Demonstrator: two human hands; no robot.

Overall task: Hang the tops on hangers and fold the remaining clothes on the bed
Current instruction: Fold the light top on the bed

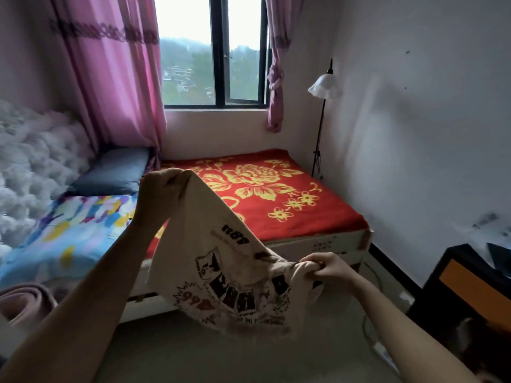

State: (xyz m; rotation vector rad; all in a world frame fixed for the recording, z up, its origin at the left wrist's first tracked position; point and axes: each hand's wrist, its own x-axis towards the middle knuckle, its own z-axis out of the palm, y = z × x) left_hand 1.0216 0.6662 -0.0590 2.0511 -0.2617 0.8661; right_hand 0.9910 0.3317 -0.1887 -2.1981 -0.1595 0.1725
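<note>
One cream printed top (221, 272), held in the air before the near edge of the bed (340, 241), off the mattress. Two hands on it: left hand (160, 194) raised, fingers clenched on one end; right hand (329, 268) lower, pinching bunched cloth. On the bed: one red floral blanket (318, 217), one dark pillow (110, 172). One floor lamp (325, 87) at the far right corner.

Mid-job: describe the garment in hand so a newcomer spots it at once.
Find the window, then the bed with the red blanket below it. In front of that bed a cream top hangs in the air, gripped by the left hand high up and the right hand lower. Its black and red print marks it out from the red blanket and the blue patterned sheet.
</note>
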